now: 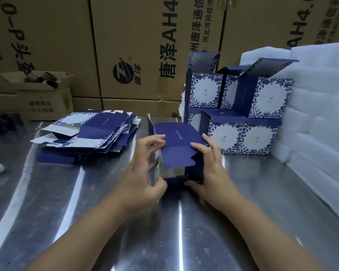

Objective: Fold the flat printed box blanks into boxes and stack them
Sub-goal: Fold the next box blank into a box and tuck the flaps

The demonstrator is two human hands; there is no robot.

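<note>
- A half-formed box (177,147) sits on the shiny metal surface (86,212), caught between the person's two hands.
- The left hand (143,173) closes its grip on the box's left wall: thumb low at the near bottom corner, fingertips curled over the upper left edge.
- The right hand (209,169) grips the opposite side, its fingers pressing on the dark blue top flap while the thumb lies low against the near right corner.
- Between the two grips, the blue flap with a scalloped tuck edge hangs forward over the open, silvery inside of the box; a second flap stands upright just beyond the left grip.
- Out to the left of the left grip, well apart from it, lies a loose pile of flat box blanks (90,132), blue and white with leaf print.
- Just beyond the right grip stands a stack of folded boxes (241,112) in two tiers, several with their lids open.
- Right of that stack, white foam sheets (319,106) lean in a block.
- Large brown cartons (141,45) form a wall behind everything, and a small open carton (45,98) sits far left.
</note>
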